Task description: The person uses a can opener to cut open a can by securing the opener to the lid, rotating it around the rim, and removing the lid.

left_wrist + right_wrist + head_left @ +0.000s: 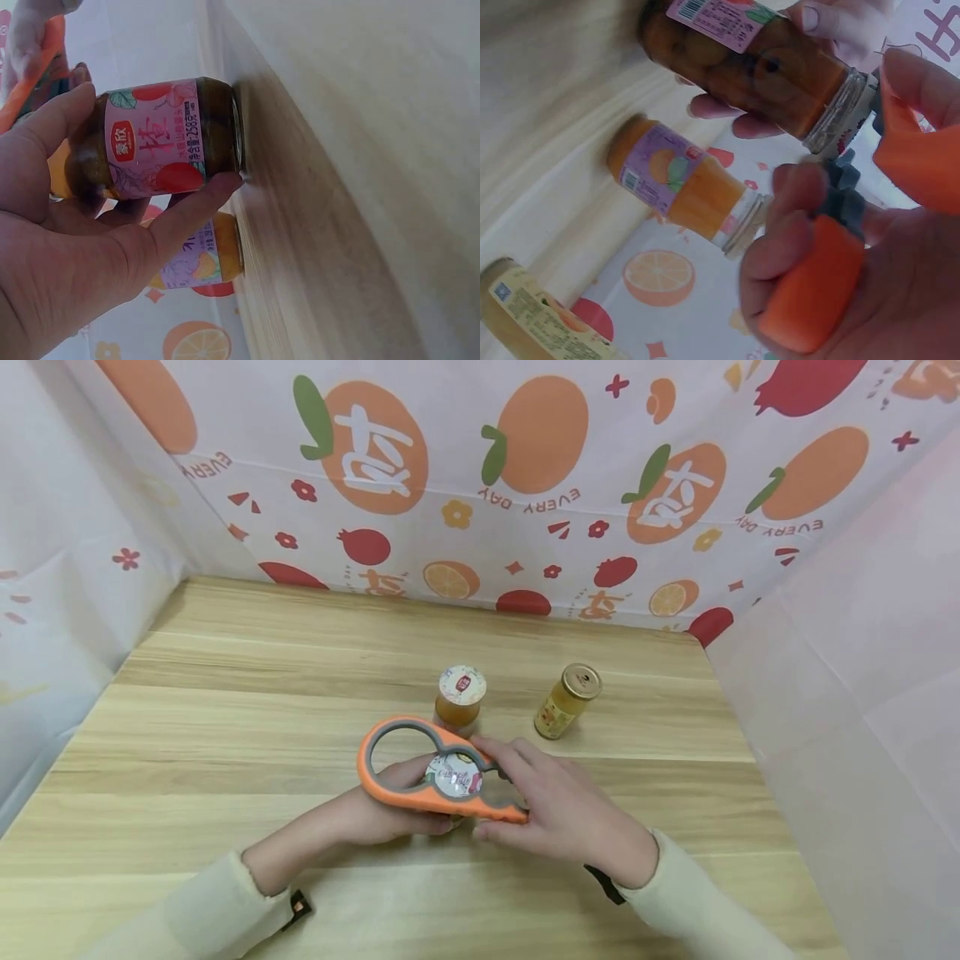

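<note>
A jar of dark fruit with a pink label [154, 139] stands on the wooden table [247, 710]. My left hand [382, 814] grips this jar, thumb and fingers spread around its side. Over its white patterned lid [453, 775] sits an orange and grey jar opener [450, 802], with the grey scalloped inner edges on either side of the lid. The opener's closed loop points left. My right hand [555, 802] holds the two handles at the other end, fingers on one and thumb side on the other.
Just behind the gripped jar stands an orange-coloured jar with a purple label [664, 169] and white lid. A slimmer yellow jar with a gold lid [582, 681] stands to the right. Fruit-printed white sheeting [450, 539] hangs along the table's back and sides.
</note>
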Demonstrator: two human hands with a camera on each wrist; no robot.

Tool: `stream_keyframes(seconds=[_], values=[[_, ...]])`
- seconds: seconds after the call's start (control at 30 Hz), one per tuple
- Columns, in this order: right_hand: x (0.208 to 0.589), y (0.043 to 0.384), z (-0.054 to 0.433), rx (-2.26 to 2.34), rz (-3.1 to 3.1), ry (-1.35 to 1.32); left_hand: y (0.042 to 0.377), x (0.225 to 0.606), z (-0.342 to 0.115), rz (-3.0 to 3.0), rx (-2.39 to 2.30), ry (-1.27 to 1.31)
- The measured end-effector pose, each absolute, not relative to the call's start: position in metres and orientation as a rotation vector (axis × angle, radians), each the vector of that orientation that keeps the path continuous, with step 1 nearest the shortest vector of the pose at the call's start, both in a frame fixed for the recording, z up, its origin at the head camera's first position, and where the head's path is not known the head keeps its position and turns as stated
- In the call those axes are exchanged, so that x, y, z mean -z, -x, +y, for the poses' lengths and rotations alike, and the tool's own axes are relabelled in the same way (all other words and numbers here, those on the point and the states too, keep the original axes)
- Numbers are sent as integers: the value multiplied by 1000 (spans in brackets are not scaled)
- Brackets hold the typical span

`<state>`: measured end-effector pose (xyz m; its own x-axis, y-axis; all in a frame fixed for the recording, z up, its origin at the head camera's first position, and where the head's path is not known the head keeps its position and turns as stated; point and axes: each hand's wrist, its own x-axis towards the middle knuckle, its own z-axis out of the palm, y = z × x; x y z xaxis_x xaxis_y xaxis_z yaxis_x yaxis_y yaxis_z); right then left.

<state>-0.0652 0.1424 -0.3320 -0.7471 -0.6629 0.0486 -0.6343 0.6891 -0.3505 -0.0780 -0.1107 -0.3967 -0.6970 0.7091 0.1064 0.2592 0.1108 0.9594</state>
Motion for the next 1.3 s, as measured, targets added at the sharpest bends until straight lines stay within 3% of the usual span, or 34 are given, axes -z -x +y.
stream_keyframes(seconds=[0.37,1.03,1.3], values=[[335,64,129,455,2990,1086,75,400,-112,2067,-1543,-815],[332,67,130,344,2969,1146,74,405,-99,2120,-1571,-836],[333,71,131,339,2928,1154,74,408,-89,2287,-1472,-679]])
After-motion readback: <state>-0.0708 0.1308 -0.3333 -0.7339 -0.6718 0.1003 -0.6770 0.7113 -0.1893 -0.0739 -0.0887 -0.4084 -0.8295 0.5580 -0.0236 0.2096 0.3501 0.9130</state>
